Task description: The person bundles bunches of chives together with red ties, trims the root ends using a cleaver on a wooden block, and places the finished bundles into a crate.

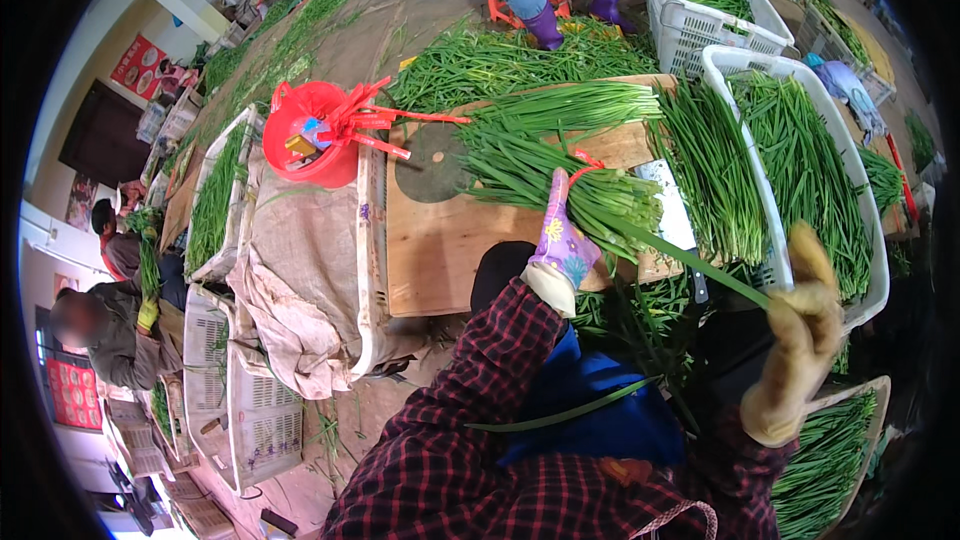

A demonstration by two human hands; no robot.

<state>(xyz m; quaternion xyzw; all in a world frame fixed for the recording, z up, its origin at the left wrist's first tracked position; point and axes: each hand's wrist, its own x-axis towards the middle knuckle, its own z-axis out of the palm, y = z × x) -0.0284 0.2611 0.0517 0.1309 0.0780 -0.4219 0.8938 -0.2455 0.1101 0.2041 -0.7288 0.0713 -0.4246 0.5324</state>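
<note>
My left hand (559, 247), in a purple flowered glove, grips a bunch of garlic chives (517, 169) at its pale stem end. A red tie strap (589, 159) goes around the bunch near my thumb. Off to the right, my right hand (799, 345) wears a yellowish glove and pinches one long green leaf (697, 264) that stretches back to the bunch. Beneath the bunch is a wooden board (457, 262). A cleaver (679, 221) lies on it by the stem ends, its black handle past the edge. Loose chives (570, 106) lie behind the bunch.
A red bucket (341, 169) with red straps stands left on a cloth-covered crate (300, 262). White crates of chives (799, 165) are at right, with more chives (712, 180) beside the board. Opposite, a person in purple boots (544, 26) sits. Other people (124, 337) are at left.
</note>
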